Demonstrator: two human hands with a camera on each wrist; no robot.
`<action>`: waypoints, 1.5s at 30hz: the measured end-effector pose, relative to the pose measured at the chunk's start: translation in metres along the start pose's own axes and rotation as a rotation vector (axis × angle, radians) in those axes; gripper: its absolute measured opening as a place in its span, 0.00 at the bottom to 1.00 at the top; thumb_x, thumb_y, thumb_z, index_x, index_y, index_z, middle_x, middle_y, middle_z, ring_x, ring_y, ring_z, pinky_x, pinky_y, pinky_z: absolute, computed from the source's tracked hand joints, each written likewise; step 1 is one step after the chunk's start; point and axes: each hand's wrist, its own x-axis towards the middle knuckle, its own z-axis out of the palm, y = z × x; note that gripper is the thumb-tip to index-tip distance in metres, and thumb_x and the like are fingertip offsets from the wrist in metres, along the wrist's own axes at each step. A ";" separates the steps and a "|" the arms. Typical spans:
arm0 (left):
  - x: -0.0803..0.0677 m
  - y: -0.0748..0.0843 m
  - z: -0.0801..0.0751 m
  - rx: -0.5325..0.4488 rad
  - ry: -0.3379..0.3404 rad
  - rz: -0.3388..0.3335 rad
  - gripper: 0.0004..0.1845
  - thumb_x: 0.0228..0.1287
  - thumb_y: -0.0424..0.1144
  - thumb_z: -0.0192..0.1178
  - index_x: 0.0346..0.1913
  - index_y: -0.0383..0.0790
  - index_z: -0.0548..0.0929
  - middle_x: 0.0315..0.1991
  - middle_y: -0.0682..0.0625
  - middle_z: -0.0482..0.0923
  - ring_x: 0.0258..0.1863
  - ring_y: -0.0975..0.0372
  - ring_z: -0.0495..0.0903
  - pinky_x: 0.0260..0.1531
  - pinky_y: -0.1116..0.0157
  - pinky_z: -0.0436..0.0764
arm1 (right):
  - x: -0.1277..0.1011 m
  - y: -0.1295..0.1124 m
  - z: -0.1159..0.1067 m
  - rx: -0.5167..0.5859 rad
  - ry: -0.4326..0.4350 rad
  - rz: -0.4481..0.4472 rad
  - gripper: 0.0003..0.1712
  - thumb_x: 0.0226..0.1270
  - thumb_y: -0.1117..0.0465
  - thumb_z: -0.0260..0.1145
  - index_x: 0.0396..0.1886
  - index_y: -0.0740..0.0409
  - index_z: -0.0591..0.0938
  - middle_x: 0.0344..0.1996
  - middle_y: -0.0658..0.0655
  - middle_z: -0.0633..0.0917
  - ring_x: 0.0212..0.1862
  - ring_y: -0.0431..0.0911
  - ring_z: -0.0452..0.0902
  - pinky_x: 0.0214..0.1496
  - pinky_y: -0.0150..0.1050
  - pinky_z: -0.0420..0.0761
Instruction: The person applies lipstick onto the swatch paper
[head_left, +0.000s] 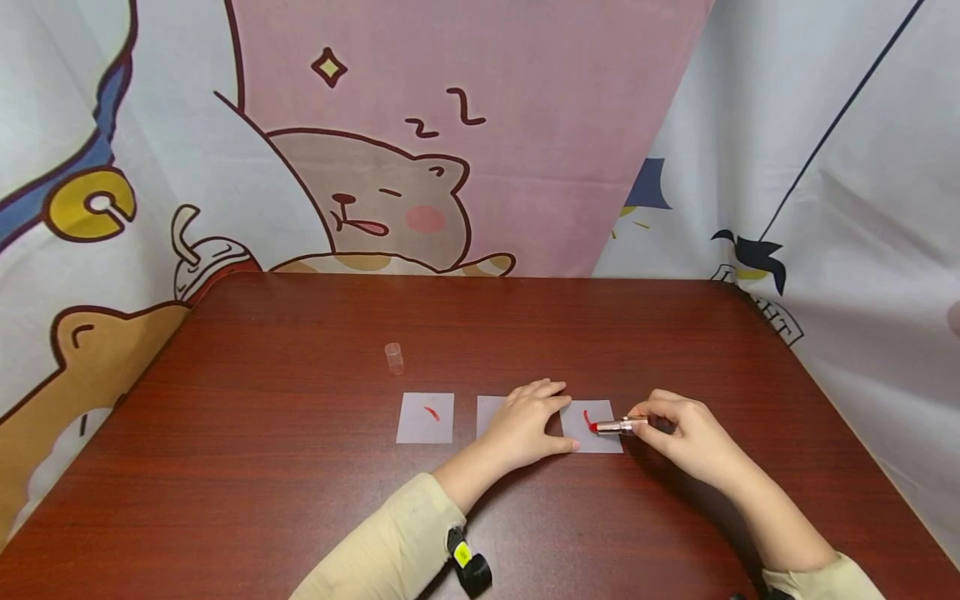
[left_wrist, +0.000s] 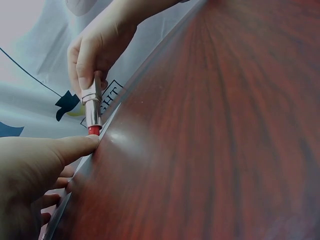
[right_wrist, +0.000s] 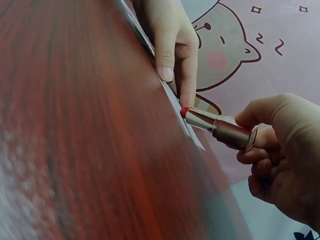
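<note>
A lipstick [head_left: 621, 426] with a red tip and a metallic case is pinched in my right hand [head_left: 693, 437]. Its tip meets the right-hand white paper square [head_left: 600, 440], at the lower end of a curved red stroke [head_left: 587, 416]. My left hand [head_left: 525, 425] lies with fingers spread, its thumb and fingertips on the left edge of that paper. Under the same hand, a middle paper square [head_left: 487, 407] is partly hidden. In the right wrist view the lipstick [right_wrist: 220, 129] slants down to the paper [right_wrist: 176, 105], and the left thumb rests on the paper edge.
A third paper square [head_left: 412, 425] with a short red smear lies to the left. Behind it a clear plastic cap [head_left: 394, 358] lies on the dark red wooden table [head_left: 300, 500]. A printed cartoon curtain [head_left: 555, 125] hangs behind the table's far edge.
</note>
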 end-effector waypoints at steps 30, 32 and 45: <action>0.000 -0.001 0.000 -0.012 0.000 0.004 0.36 0.56 0.59 0.65 0.65 0.43 0.75 0.68 0.52 0.65 0.69 0.59 0.58 0.66 0.59 0.57 | -0.001 0.007 -0.002 0.087 0.088 0.044 0.11 0.56 0.71 0.70 0.33 0.51 0.86 0.25 0.42 0.78 0.24 0.37 0.68 0.23 0.30 0.67; 0.000 0.000 -0.001 -0.015 -0.002 0.002 0.37 0.56 0.59 0.65 0.65 0.43 0.75 0.68 0.52 0.65 0.69 0.59 0.58 0.67 0.59 0.56 | -0.002 0.006 -0.002 0.101 0.109 0.052 0.10 0.56 0.71 0.70 0.34 0.51 0.86 0.26 0.43 0.79 0.24 0.37 0.68 0.24 0.31 0.68; 0.000 0.000 -0.002 -0.054 0.005 -0.009 0.36 0.55 0.57 0.67 0.64 0.42 0.75 0.67 0.51 0.67 0.69 0.59 0.59 0.66 0.59 0.56 | 0.004 -0.039 -0.016 0.189 0.194 0.101 0.08 0.57 0.77 0.66 0.35 0.66 0.84 0.26 0.53 0.79 0.23 0.39 0.66 0.20 0.34 0.66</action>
